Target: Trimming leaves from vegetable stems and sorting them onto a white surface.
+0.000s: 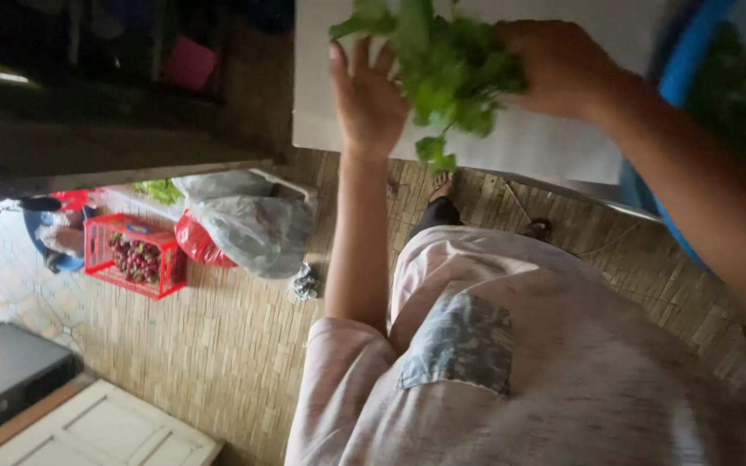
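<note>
Clutched in the right hand (559, 69) is one bunch of leafy greens (446, 65), held over a white board (554, 142), while the left hand (369, 99) lies open, fingers spread against the leaves. Steadying the stems while the free fingers pick through them would, I'd judge, work best. Farther off sit one red crate (135, 256) of small red fruit and two bags, one grey (252, 220), one red (196, 242).

Pale pink short-sleeved shirt (563, 362) with grey patterned chest pocket (459, 341), dark trousers (436, 216), bare forearms.
</note>
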